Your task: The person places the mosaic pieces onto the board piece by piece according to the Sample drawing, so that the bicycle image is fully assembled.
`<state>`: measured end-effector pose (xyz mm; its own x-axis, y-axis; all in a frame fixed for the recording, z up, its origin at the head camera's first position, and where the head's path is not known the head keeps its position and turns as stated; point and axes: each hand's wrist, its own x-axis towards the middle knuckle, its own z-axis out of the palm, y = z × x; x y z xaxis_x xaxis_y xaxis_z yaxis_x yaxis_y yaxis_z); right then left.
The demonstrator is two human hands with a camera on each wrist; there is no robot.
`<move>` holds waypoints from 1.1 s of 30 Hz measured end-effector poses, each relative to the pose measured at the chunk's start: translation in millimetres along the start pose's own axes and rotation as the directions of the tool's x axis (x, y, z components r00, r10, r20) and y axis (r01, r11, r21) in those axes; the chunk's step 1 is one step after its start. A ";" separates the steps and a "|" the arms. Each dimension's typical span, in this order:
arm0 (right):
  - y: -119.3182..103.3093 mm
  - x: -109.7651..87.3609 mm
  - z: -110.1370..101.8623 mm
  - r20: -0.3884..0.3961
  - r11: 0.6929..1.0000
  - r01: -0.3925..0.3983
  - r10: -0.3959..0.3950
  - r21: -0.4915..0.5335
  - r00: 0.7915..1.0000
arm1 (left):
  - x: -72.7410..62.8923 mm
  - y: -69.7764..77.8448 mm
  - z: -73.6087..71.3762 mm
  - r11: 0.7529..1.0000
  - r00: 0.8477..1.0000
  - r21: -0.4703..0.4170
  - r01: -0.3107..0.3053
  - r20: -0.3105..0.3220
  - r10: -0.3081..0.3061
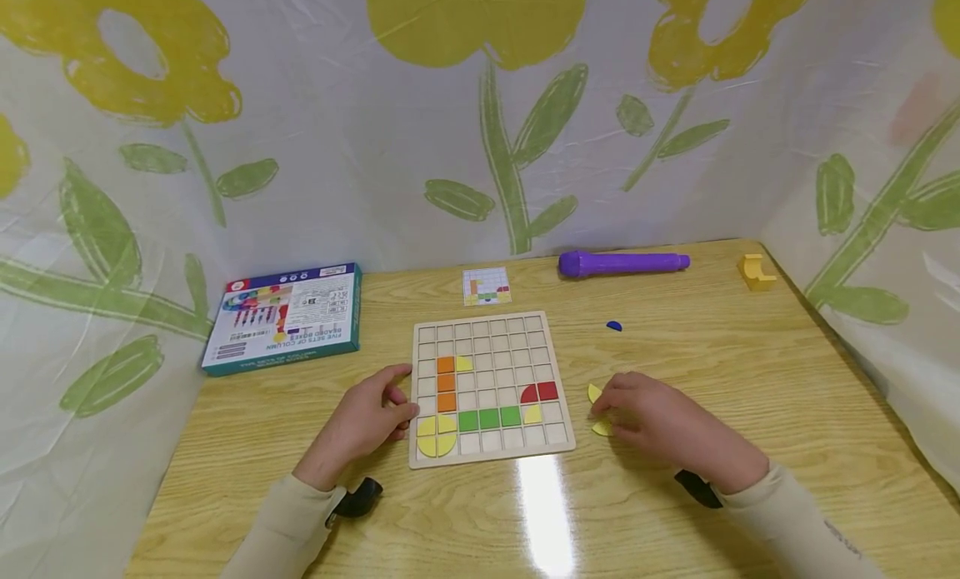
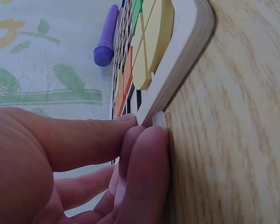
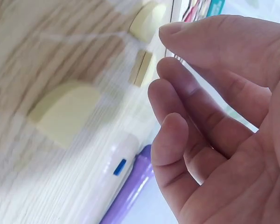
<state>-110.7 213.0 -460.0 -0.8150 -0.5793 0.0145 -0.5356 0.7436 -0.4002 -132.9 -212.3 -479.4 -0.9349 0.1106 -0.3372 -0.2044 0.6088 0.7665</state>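
A wooden grid board (image 1: 491, 460) lies on the table, bearing orange and green squares, a red square beside a red quarter-circle, and yellow quarter-circles, several forming a round at the near left corner. My left hand (image 1: 367, 411) holds the board's left edge, thumb and fingers meeting there in the left wrist view. To the right of the board, my right hand (image 1: 648, 416) hovers over loose yellow quarter-circle pieces (image 1: 594, 393), its fingers loosely bent. In the right wrist view nothing sits between those fingers, and a yellow quarter-circle (image 3: 65, 112) lies on the table apart from them.
Beyond the board lies a small pattern card (image 1: 487, 287). A blue half-round piece (image 1: 614, 326) rests farther right. Toward the back are a purple knob-ended stick (image 1: 626, 264) and a yellow notched block (image 1: 756, 273). A flat printed box (image 1: 283, 321) lies at the left.
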 end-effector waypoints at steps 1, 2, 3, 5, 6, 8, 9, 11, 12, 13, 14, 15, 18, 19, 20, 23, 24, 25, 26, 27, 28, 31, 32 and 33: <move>-1.2 0.1 0.4 0.005 1.000 0.008 -0.008 0.001 1.000 | 0.2 -0.1 0.1 1.000 1.000 0.002 0.001 0.000 -0.001; -2.5 -0.1 0.3 0.007 1.000 0.015 -0.015 0.004 1.000 | 0.4 -0.2 0.1 1.000 1.000 0.002 0.002 -0.001 -0.002; -3.3 -0.5 0.1 0.010 1.000 0.020 -0.020 0.008 1.000 | 0.7 -0.4 0.2 1.000 1.000 0.003 0.003 -0.002 -0.003; -3.5 -2.6 -0.2 0.009 1.000 0.018 -0.018 0.005 1.000 | 1.8 -0.9 0.6 1.000 1.000 0.005 0.004 -0.001 -0.004; -3.1 -4.0 -0.6 0.007 1.000 0.017 -0.017 0.002 1.000 | 2.0 -0.8 0.8 1.000 1.000 0.005 0.003 -0.001 -0.003; -0.7 -7.2 -0.7 0.001 1.000 0.017 -0.017 -0.010 1.000 | 2.6 -1.1 1.1 1.000 1.000 0.005 0.007 -0.003 -0.007; 1.0 -9.3 -0.6 -0.001 1.000 0.013 -0.013 -0.018 1.000 | 2.9 -1.5 1.1 1.000 1.000 0.008 0.005 -0.002 -0.004; 4.6 -13.7 -0.4 -0.004 0.999 0.008 -0.008 -0.033 1.000 | 3.2 -1.8 1.3 1.000 1.000 0.010 0.005 -0.001 -0.005; 6.4 -16.0 -0.3 -0.004 0.999 0.004 -0.004 -0.040 1.000 | 3.1 -1.8 1.3 1.000 1.000 0.009 0.006 -0.001 -0.006; 8.0 -18.2 -0.3 -0.002 0.999 -0.002 0.002 -0.044 1.000 | 3.2 -2.1 1.3 1.000 1.000 0.011 0.007 -0.001 -0.007; 9.7 -20.3 -0.5 0.002 0.999 -0.012 0.012 -0.044 1.000 | 3.2 -2.0 1.2 1.000 1.000 0.013 0.006 -0.001 -0.006; 11.2 -22.4 -0.6 0.004 0.999 -0.019 0.019 -0.044 1.000 | 3.3 -2.0 1.1 1.000 1.000 0.017 0.004 0.001 -0.004; 15.3 -28.3 -1.5 0.009 0.998 -0.042 0.042 -0.036 0.999 | 2.4 -1.1 0.9 1.000 1.000 0.015 0.006 -0.001 -0.006; 16.6 -30.1 -1.9 0.008 0.998 -0.047 0.048 -0.035 0.999 | 2.1 -0.8 0.6 1.000 1.000 0.016 0.006 -0.002 -0.006; 17.9 -32.0 -2.1 0.005 0.998 -0.051 0.051 -0.037 0.999 | 1.8 -0.5 0.4 1.000 1.000 0.016 0.006 -0.003 -0.006; 22.0 -38.6 -2.9 -0.001 0.997 -0.057 0.057 -0.046 0.998 | 1.1 -0.6 0.3 1.000 1.000 0.017 0.003 -0.003 -0.003; 23.3 -40.9 -3.3 -0.003 0.997 -0.058 0.058 -0.050 0.998 | 0.9 -0.4 0.3 1.000 1.000 0.016 0.003 -0.003 -0.003; 24.7 -43.1 -3.8 -0.004 0.997 -0.061 0.061 -0.053 0.998 | 0.9 -0.5 0.4 1.000 1.000 0.017 0.003 -0.002 -0.003; 26.0 -45.3 -4.4 -0.004 0.996 -0.066 0.066 -0.055 0.998 | 1.0 -0.6 0.5 1.000 1.000 0.017 0.004 -0.001 -0.004; 27.4 -47.3 -5.0 -0.005 0.996 -0.070 0.070 -0.057 0.998 | 1.2 -0.8 0.6 1.000 1.000 0.016 0.005 0.000 -0.005; 28.7 -49.3 -5.8 -0.005 0.996 -0.075 0.075 -0.057 0.997 | 1.4 -0.7 0.7 1.000 1.000 0.016 0.007 -0.001 -0.007; 32.9 -54.5 -8.3 -0.007 0.994 -0.095 0.095 -0.062 0.995 | 1.8 -1.0 1.0 1.000 1.000 0.017 0.010 0.000 -0.010; 34.3 -55.9 -8.9 -0.009 0.993 -0.101 0.100 -0.062 0.995 | 1.8 -1.0 1.0 1.000 1.000 0.020 0.009 0.000 -0.009; 35.8 -57.0 -9.5 -0.009 0.993 -0.104 0.103 -0.062 0.995 | 1.9 -1.0 1.0 1.000 1.000 0.022 0.009 0.000 -0.009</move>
<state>-85.5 275.8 -466.5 -0.8680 -0.4962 -0.0182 -0.4609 0.8189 -0.3419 -134.1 -211.9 -481.4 -0.9332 0.1050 -0.3436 -0.2060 0.6272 0.7511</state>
